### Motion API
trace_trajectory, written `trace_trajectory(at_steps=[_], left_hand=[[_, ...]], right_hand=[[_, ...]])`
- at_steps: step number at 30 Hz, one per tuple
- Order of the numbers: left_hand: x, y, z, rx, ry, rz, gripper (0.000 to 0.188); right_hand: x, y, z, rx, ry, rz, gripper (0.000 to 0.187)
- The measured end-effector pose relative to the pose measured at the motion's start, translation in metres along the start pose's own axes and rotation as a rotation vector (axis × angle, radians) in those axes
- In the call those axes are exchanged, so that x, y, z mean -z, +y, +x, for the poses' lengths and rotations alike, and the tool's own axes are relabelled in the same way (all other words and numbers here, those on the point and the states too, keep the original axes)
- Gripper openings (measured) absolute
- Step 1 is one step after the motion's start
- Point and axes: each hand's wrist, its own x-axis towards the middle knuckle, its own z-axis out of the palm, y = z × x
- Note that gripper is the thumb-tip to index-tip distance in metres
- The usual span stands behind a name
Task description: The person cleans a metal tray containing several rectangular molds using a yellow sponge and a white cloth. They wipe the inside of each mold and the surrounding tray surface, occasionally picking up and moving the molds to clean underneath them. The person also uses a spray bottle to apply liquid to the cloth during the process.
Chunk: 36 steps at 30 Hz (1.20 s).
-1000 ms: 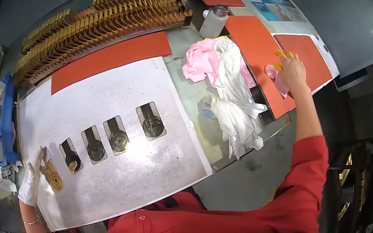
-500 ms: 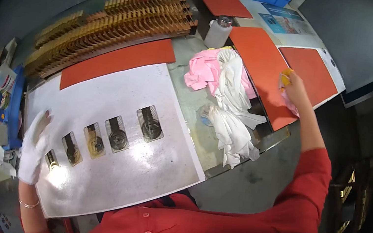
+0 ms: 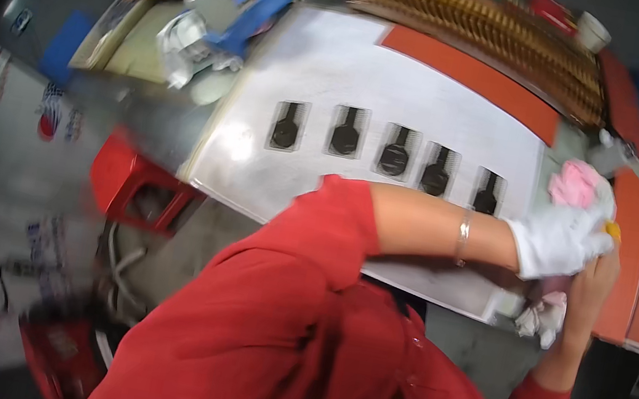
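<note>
My left hand (image 3: 555,244), in a white glove, reaches across to the right and meets my right hand (image 3: 596,281) at the table's right side. Motion smears the gloved fingers, so their grip is unclear. A small yellow piece (image 3: 612,231) shows at the fingertips of my bare right hand. Pink cloth (image 3: 555,286) hangs below the meeting hands, apparently gripped in my right hand. Beyond the glove lies a crumpled pink cloth (image 3: 574,183) beside white cloth. Several small clear rectangular pieces with dark round-and-stem shapes (image 3: 346,131) lie in a row on the white sheet (image 3: 319,54).
Long brown slotted racks (image 3: 487,24) stand along the back, behind an orange-red mat (image 3: 470,72). More orange mats (image 3: 620,278) lie at the right. A blue tray (image 3: 268,7) with items stands at left; a red stool (image 3: 139,180) is below.
The view has swung left. My left hand has crossed from the sheet's left side to my right hand. My right hand has come off the orange mat toward my body.
</note>
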Motion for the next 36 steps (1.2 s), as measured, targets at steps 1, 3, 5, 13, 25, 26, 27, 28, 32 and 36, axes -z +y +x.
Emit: trace_trajectory(at_steps=[1, 3, 5, 13, 25, 26, 27, 28, 32, 36], left_hand=[[0.005, -0.007, -0.001, 0.055, -0.006, -0.044, 0.039], [0.004, -0.021, 0.000, 0.152, 0.017, -0.258, 0.046], [0.004, -0.029, 0.002, 0.295, 0.041, -0.547, 0.048], [0.018, -0.045, 0.015, 0.777, 0.024, -0.933, 0.039], [0.045, -0.060, 0.022, 0.834, -0.211, -1.358, 0.033], [0.050, -0.040, 0.024, 0.881, -0.083, -1.181, 0.046], [0.061, -0.032, 0.028, 1.044, -0.243, -1.015, 0.059], [0.061, -0.041, 0.022, 1.050, -0.113, -1.012, 0.067], [0.122, -0.020, -0.005, 0.766, -0.192, -0.500, 0.058], [0.203, -0.033, -0.077, 0.674, 0.194, -0.147, 0.069]], right_hand=[[-0.010, -0.012, 0.004, -0.012, -0.054, -0.122, 0.024], [-0.018, -0.025, 0.009, -0.028, -0.145, -0.358, 0.018], [-0.027, -0.023, 0.013, -0.040, -0.213, -0.535, 0.015], [-0.038, -0.014, 0.038, -0.057, -0.353, -0.384, 0.015], [-0.033, -0.014, 0.059, -0.148, -0.270, 0.336, 0.024], [-0.030, -0.007, 0.066, -0.200, -0.252, 0.340, 0.024], [-0.026, 0.014, 0.070, -0.232, -0.205, 0.399, 0.025], [-0.015, 0.021, 0.086, -0.286, -0.153, 0.379, 0.026], [0.020, 0.103, 0.133, -0.309, -0.054, 0.228, 0.026], [0.021, 0.170, 0.183, -0.049, -0.150, -0.600, 0.020]])
